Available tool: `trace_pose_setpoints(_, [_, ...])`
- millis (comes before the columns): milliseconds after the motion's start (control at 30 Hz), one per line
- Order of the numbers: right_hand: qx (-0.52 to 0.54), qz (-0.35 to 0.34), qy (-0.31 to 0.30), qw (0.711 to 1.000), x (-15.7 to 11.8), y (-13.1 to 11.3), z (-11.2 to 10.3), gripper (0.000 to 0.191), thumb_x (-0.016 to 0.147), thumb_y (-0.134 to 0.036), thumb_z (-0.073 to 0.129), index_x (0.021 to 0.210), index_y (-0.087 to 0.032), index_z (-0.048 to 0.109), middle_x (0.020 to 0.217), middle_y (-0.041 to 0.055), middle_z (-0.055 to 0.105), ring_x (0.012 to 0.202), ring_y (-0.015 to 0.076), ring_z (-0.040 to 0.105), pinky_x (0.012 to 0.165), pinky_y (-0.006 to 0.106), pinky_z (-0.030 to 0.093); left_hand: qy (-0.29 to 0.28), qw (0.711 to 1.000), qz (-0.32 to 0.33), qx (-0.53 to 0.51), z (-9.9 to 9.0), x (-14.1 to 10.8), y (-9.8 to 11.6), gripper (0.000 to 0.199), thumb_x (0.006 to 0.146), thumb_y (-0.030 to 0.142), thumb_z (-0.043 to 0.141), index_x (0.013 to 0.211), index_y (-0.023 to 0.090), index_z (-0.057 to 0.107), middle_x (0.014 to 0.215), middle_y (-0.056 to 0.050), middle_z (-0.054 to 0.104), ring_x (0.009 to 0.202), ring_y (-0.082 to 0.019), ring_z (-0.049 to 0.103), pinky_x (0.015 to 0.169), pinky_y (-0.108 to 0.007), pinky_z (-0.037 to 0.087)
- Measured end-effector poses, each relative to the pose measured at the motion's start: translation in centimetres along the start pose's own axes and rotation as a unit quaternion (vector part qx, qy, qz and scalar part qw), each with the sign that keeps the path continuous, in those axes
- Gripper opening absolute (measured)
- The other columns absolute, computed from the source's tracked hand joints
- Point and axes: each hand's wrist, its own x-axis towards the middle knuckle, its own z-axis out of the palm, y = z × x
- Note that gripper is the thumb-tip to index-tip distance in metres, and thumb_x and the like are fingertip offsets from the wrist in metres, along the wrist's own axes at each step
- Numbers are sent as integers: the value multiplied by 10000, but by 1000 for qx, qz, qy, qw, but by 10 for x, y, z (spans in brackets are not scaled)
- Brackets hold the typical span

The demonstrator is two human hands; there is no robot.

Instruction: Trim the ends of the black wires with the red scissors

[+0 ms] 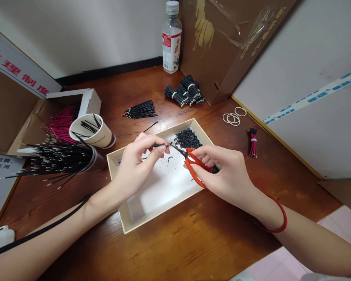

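While left fingers (160, 149) pinch wire (160, 145), right fingers (206, 154) grip red snips (194, 173) — (cream tray (114, 171) beneath).

Figure: items counted. One left hand (134, 168) and one right hand (225, 175) are shown, with one short black wire (159, 145) and one pair of red-handled snips (194, 168). Also shown are one cardboard tray (178, 125), one paper cup (93, 130), one plastic bottle (172, 39), four banded bundles of black wires (184, 91), and one red wristband (285, 220).
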Motion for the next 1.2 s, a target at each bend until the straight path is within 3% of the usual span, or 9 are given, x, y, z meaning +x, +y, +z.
trace_pose_setpoints(133, [110,112,-8,988,4,-5,-2,126,758,-239,740,795,-177,637,685,1,649,576,106,565,479,213,436,16,1000,1,1,0,0,4,170,864,265,598,741,195,692,674,1,653,692,-152,533,644,-293,376])
trace_pose_setpoints(300, [370,236,-82,895,11,-15,-6,249,872,-427,652,892,-184,604,954,58,721,751,128,677,581,210,519,21,1000,-2,-9,2,-1,7,153,831,243,629,725,187,723,629,3,647,657,-142,528,615,-286,393])
trace_pose_setpoints(400, [447,261,-103,849,10,-17,-6,279,895,-460,622,928,-185,595,1060,74,719,800,117,686,621,193,513,13,999,8,-28,3,-2,5,122,812,232,646,744,188,737,643,2,657,662,-141,522,614,-287,404])
trace_pose_setpoints(467, [469,271,-104,834,9,-17,-5,290,884,-464,639,918,-180,592,1041,73,725,752,92,672,598,171,486,12,999,14,-32,4,-2,4,103,801,213,655,746,189,739,645,5,661,667,-137,521,614,-282,407])
trace_pose_setpoints(767, [497,286,-103,813,9,-16,-4,289,871,-447,664,916,-171,593,1014,76,729,743,86,665,587,161,466,9,999,26,-17,2,-2,4,92,790,191,674,720,189,733,659,13,683,662,-124,529,612,-268,416])
trace_pose_setpoints(1200, [490,301,-107,811,9,-14,-5,291,876,-461,653,924,-178,608,1032,69,722,758,85,664,623,171,476,9,999,22,-23,3,-1,3,68,775,189,686,730,192,737,673,10,690,668,-126,541,606,-268,419])
